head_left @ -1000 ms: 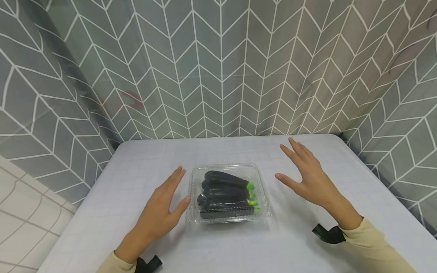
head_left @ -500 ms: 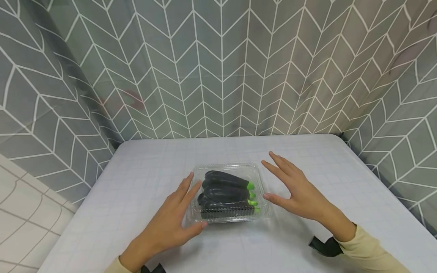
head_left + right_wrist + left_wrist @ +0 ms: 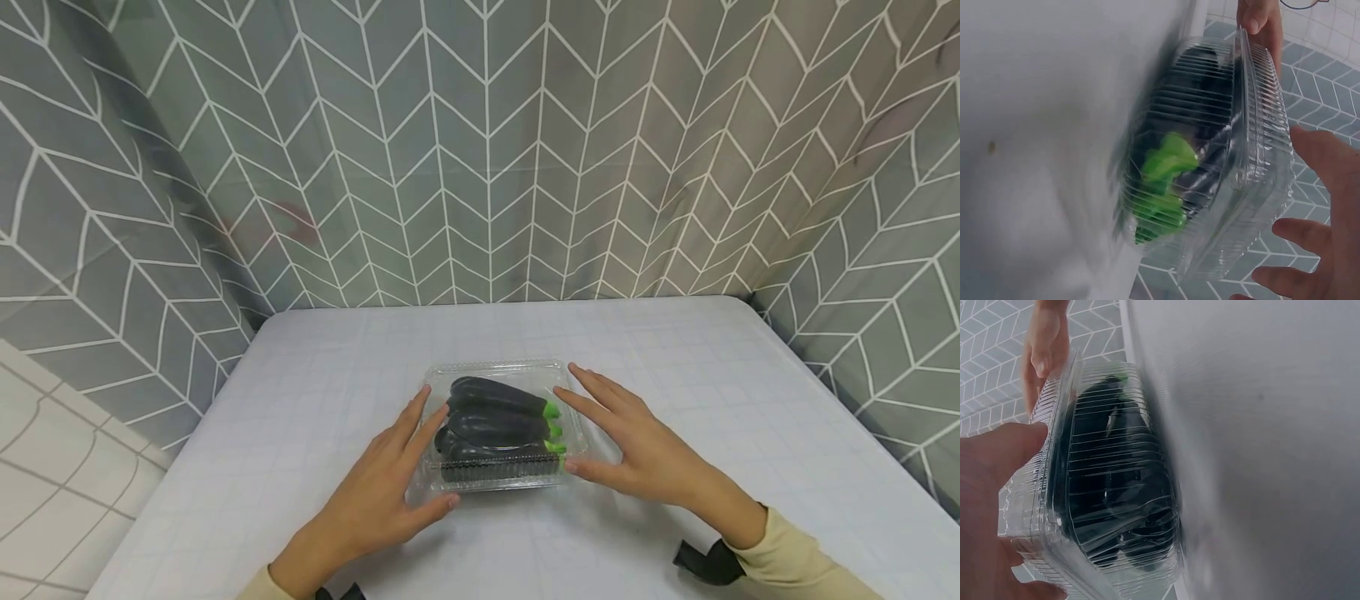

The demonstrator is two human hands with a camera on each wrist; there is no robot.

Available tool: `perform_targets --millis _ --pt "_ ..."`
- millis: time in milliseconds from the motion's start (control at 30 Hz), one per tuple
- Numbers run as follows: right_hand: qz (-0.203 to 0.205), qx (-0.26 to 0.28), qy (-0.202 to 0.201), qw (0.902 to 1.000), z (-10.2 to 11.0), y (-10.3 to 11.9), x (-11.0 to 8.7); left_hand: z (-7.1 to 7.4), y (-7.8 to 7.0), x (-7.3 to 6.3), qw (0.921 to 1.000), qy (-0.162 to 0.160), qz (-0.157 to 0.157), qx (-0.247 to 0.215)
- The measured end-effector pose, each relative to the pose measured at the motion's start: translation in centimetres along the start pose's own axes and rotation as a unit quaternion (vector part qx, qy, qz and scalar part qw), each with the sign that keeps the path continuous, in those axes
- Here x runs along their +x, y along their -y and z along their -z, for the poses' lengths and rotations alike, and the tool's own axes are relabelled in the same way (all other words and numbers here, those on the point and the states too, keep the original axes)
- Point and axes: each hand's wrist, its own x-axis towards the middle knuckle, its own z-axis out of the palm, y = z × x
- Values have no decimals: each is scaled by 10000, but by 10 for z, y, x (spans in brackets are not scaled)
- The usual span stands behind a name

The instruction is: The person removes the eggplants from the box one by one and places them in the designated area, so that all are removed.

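Observation:
A clear plastic clamshell box point(image 3: 525, 372) with a ribbed lid stands closed on the table, holding several dark eggplants point(image 3: 495, 423) with bright green stem caps point(image 3: 555, 432). My left hand point(image 3: 378, 487) is at the box's left side, fingers spread and fairly straight, thumb by its front left corner. On the other side, my right hand point(image 3: 637, 442) has its fingertips over the right edge, thumb near the front right corner. In the right wrist view the right fingers point(image 3: 1300, 234) lie beside the lid; whether they touch it I cannot tell. Neither hand curls round the box.
White cloth with a faint grid covers the table point(image 3: 360, 342). A grey curtain point(image 3: 487, 167) with white chevron lines hangs behind and at both sides. Pale tiles point(image 3: 60, 475) show at lower left. A black strap point(image 3: 708, 562) sits by the right wrist.
The left hand has moved right and the right hand has moved left and nearer, so both have closed in on the box. The box itself has stayed in place.

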Motion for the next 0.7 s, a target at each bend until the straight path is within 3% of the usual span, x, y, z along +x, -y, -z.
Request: perform_targets --millis 333,700 --pt "178 -112 300 9993 -8 4 -3 -2 0 0 9999 -42 -23 161" --pt "577 -451 155 9972 -10 1 -3 -2 0 0 9997 -50 -40 235"
